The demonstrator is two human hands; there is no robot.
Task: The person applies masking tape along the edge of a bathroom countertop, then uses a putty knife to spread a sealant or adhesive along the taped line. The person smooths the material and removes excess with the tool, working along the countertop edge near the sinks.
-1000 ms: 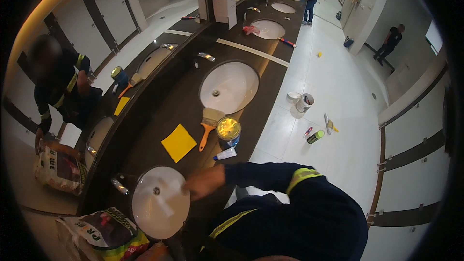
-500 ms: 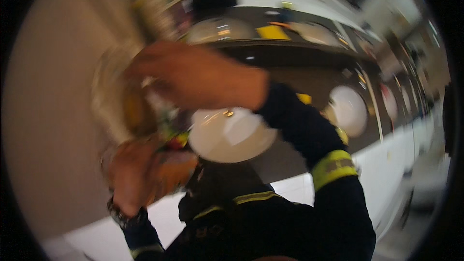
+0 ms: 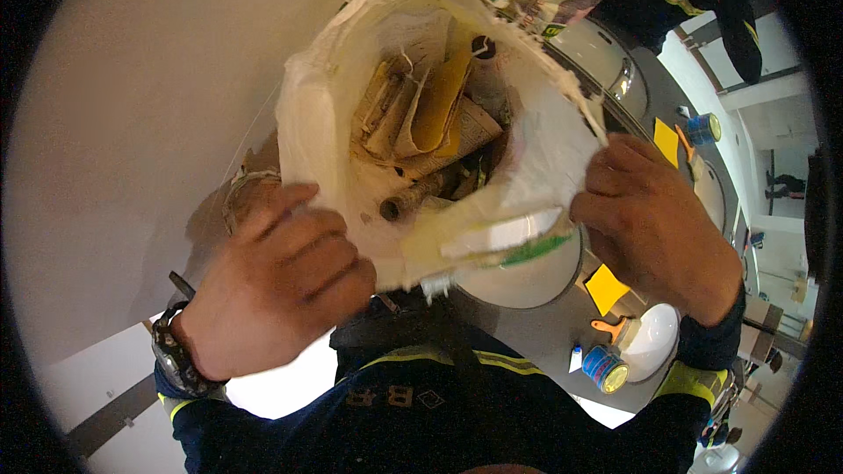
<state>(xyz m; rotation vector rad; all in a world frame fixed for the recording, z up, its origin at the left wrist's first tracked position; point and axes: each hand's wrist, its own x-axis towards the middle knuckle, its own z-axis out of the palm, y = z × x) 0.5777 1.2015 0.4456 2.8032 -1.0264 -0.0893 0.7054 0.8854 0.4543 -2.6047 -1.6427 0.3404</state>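
A white woven sack (image 3: pixel 307 114) with a frayed rim hangs with its mouth wide between my hands. My left hand (image 3: pixel 281 285), a watch on its wrist, is closed on the near left part of the rim. On the right, my right hand (image 3: pixel 650 219) pinches the rim's edge. Inside lie folded yellow-brown sheets (image 3: pixel 430 110) that look like sandpaper. Beneath them is a dirty, dark tube-like piece (image 3: pixel 413 197), with other bits lost in shadow.
Under the sack's right side a white basin (image 3: pixel 527 281) sits on a dark countertop (image 3: pixel 544 347). Farther right are a second basin (image 3: pixel 654 342), a yellow sheet (image 3: pixel 606 290), an orange-handled tool (image 3: pixel 608 327), a blue can (image 3: pixel 604 369) and a small white bottle (image 3: pixel 576 358). A mirror reflects them.
My view has turned, and the sack now sits in the middle with its contents showing. My right hand has gone from above the sack to its right rim. Both hands are sharper.
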